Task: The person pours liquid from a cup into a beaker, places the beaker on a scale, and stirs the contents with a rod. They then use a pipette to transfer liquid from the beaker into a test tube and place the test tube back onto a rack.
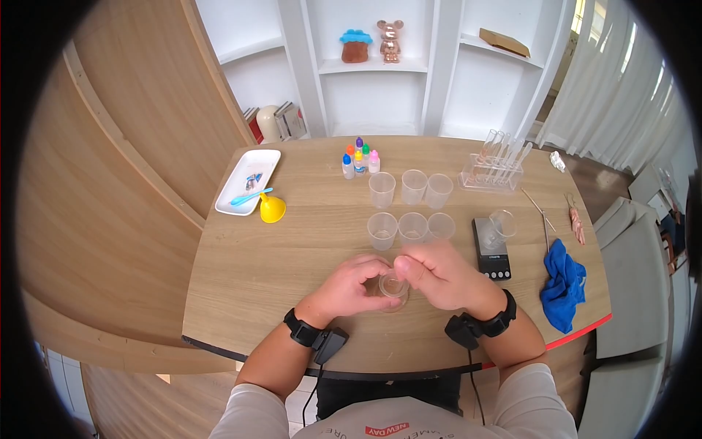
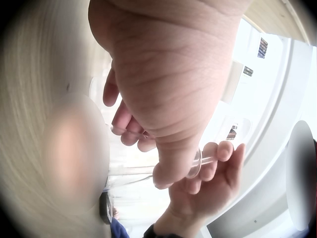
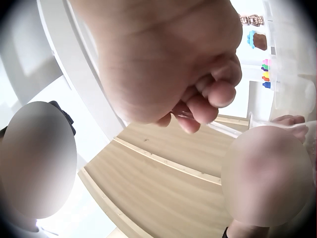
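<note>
In the head view my left hand [image 1: 347,287] curls its fingers and thumb around a clear cup [image 1: 393,286] near the front middle of the table. My right hand [image 1: 441,276] is right above the cup's far right side, fingers curled. The right wrist view shows it pinching a thin clear rod [image 3: 225,130], which slants toward the cup's rim [image 3: 255,120]. From the left wrist, the rod [image 2: 208,160] runs from the right fingers to the round rim [image 2: 198,164] behind my left thumb. My hands cover most of the cup's wall.
Several frosted cups [image 1: 382,190] stand in two rows beyond my hands. At right are a black scale [image 1: 492,256] bearing a clear beaker [image 1: 502,225], a blue cloth [image 1: 563,285] and a test tube rack [image 1: 491,178]. Dropper bottles [image 1: 360,162], a yellow funnel [image 1: 273,209] and a white tray [image 1: 234,208] stand farther back.
</note>
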`<state>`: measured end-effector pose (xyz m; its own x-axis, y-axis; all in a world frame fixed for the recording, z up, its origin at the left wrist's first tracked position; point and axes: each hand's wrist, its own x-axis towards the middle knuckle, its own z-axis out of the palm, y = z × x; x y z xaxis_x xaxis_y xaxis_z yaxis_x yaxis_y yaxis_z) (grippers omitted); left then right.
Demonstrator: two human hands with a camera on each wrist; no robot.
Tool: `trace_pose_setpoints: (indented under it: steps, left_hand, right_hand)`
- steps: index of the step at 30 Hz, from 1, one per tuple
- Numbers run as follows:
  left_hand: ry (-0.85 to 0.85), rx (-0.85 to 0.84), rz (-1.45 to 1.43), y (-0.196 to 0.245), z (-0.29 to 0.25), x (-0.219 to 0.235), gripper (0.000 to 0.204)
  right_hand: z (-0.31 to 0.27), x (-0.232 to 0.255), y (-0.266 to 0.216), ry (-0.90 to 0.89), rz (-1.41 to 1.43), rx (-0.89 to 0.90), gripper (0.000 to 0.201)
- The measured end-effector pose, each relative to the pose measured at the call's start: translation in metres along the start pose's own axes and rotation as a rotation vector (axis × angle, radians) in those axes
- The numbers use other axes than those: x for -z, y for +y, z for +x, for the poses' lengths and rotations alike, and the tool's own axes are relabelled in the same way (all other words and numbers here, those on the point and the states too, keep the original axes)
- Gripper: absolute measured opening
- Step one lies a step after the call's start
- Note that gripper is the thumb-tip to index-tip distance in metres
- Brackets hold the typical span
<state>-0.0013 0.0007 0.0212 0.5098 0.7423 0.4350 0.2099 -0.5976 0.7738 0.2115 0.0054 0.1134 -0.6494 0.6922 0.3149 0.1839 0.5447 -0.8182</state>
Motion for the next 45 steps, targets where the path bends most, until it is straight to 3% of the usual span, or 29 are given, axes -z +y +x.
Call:
trace_pose_setpoints:
  steps: [4,6,9,12,16,19,24,27,34,37,40,43,45]
  left_hand:
    - [-0.009,0.003,-0.004,0.003,0.0,0.001,0.037]
    - [-0.005,0.0,-0.002,0.0,0.0,0.0,0.037]
    - [-0.002,-0.004,0.003,-0.001,0.0,0.0,0.037]
    - [-0.007,0.0,0.003,0.0,0.0,0.001,0.037]
    - [-0.007,0.006,-0.003,0.0,0.0,0.0,0.037]
    - [0.001,-0.008,0.005,0.003,0.001,0.001,0.037]
    - [-0.002,0.012,-0.01,0.003,0.0,0.001,0.037]
    - [-0.009,0.016,-0.015,0.004,0.001,0.001,0.037]
    - [-0.01,0.007,-0.001,0.003,0.0,0.002,0.037]
    - [0.002,0.004,-0.012,0.004,0.001,0.001,0.037]
    - [-0.001,0.007,-0.002,0.003,0.0,0.001,0.037]
    - [-0.015,0.02,-0.017,0.003,0.0,0.001,0.037]
    - [-0.013,0.011,-0.014,0.004,0.001,0.001,0.037]
  right_hand:
    - [0.0,0.0,0.003,0.044,-0.014,-0.122,0.034]
    - [0.001,-0.005,0.007,0.131,-0.07,0.014,0.033]
    - [0.0,0.0,-0.003,-0.011,0.011,0.009,0.033]
    - [-0.001,0.002,-0.002,0.045,-0.006,-0.093,0.034]
    - [0.0,-0.003,0.003,0.1,-0.065,-0.066,0.034]
    - [-0.001,-0.001,0.0,-0.023,0.016,-0.014,0.033]
    - [0.0,-0.002,0.004,0.106,-0.076,-0.08,0.036]
    - [0.0,-0.003,0.003,0.011,-0.009,0.012,0.035]
    - [0.0,-0.003,0.007,0.103,-0.043,-0.086,0.037]
    - [0.0,-0.006,0.005,0.075,-0.03,0.021,0.037]
    - [-0.001,-0.002,0.0,0.022,-0.001,-0.029,0.038]
    - [0.0,-0.003,0.006,0.095,-0.022,-0.097,0.038]
    - [0.001,-0.007,0.006,0.112,-0.035,0.01,0.037]
